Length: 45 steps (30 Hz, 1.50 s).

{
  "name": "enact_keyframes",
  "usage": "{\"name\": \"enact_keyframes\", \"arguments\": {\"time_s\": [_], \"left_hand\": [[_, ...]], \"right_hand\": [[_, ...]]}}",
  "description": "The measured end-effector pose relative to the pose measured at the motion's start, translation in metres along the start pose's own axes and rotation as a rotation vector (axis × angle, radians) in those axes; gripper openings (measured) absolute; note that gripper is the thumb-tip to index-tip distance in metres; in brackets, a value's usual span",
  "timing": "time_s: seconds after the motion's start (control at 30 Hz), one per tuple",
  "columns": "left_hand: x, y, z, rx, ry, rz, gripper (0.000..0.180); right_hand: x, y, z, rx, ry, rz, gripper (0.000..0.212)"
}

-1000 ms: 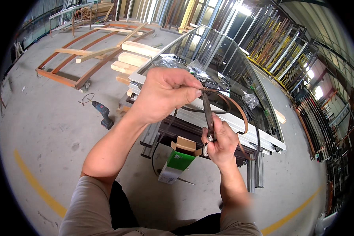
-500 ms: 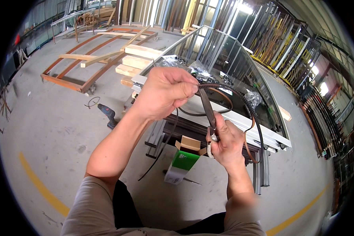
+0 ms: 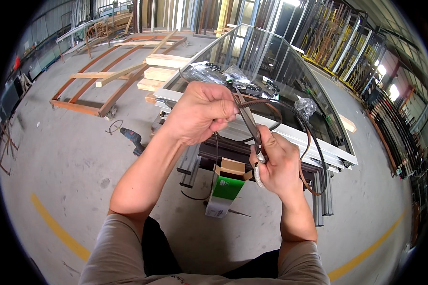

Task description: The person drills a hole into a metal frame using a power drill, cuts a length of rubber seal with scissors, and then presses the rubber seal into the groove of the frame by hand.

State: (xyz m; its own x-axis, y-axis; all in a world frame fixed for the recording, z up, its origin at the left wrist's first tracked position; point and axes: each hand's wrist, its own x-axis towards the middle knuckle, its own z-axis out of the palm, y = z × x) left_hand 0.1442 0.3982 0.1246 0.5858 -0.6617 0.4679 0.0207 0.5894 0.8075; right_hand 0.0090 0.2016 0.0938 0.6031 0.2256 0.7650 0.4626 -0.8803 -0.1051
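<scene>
My left hand [image 3: 199, 114] is closed in a pinch on a thin black toothed belt [image 3: 325, 175] with a brownish back. From there the belt loops to the right and droops past my right hand [image 3: 280, 164]. That hand is wrapped around the handles of a pair of scissors [image 3: 250, 126], pale wrapping on one handle. The blades are spread and cross the belt right beside my left fingertips; whether they have cut into it cannot be seen. A thin dark tail [image 3: 217, 156] hangs below my left hand.
Ahead lies a glass panel in a white frame [image 3: 314, 152], with bagged black fittings [image 3: 242, 80] on it. Below stands an opened green-and-white carton [image 3: 226, 190]. A cordless drill [image 3: 132, 138] rests on the floor at left, near timber blocks [image 3: 159, 73] and an orange metal frame [image 3: 78, 108].
The scissor blades have spread wider, one tip now reaching beyond the belt. The dark tail below my left hand has swung right and curled. My left hand keeps its pinch.
</scene>
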Motion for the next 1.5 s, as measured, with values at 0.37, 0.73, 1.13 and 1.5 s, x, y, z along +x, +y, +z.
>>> {"name": "enact_keyframes", "arguments": {"time_s": [0.37, 0.73, 1.13, 1.5], "left_hand": [[0.006, 0.0, -0.005, -0.023, 0.077, -0.158, 0.009], [0.013, -0.009, -0.005, 0.046, 0.163, -0.286, 0.009], [0.056, 0.021, -0.007, 0.049, 0.086, -0.315, 0.008], [0.143, 0.019, -0.067, -0.057, 0.079, -0.477, 0.008]], "right_hand": [[0.0, -0.004, 0.001, 0.119, -0.067, 0.119, 0.049], [0.002, 0.003, 0.01, 0.275, -0.143, 0.224, 0.035], [0.057, 0.006, -0.015, 0.23, -0.089, 0.279, 0.018], [0.139, 0.056, 0.007, 0.223, -0.189, 0.622, 0.026]]}}
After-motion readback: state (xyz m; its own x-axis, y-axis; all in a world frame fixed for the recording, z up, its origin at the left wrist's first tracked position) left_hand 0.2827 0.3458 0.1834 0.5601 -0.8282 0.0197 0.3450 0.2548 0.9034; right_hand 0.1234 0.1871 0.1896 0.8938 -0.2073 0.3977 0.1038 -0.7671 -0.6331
